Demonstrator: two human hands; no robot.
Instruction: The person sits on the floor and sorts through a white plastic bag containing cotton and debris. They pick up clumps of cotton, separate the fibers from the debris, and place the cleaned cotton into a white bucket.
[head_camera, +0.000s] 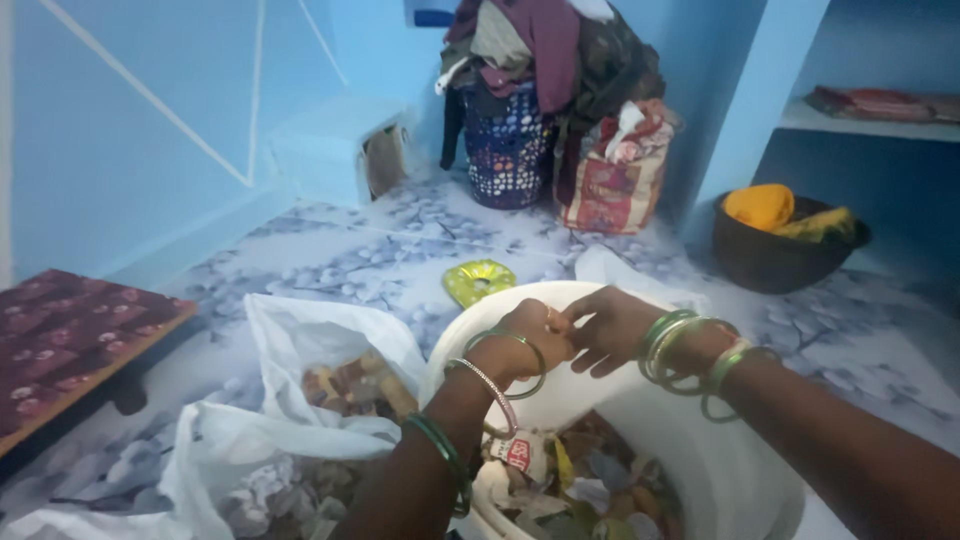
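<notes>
At far left a patterned mat (70, 335) lies on the marbled floor (340, 265), then a white bag (300, 400) of scraps. Over the white bucket (720, 470), half full of wrappers and peels, the left hand (525, 335) and right hand (615, 325) meet, fingers nearly closed, pinching something too small to make out. This looks like sorting or picking waste; the next move likely calls for letting the bit fall inside the bucket. Behind stand a laundry basket (505, 140), a printed sack (610, 175) and a dark bowl (775, 255) against blue walls.
</notes>
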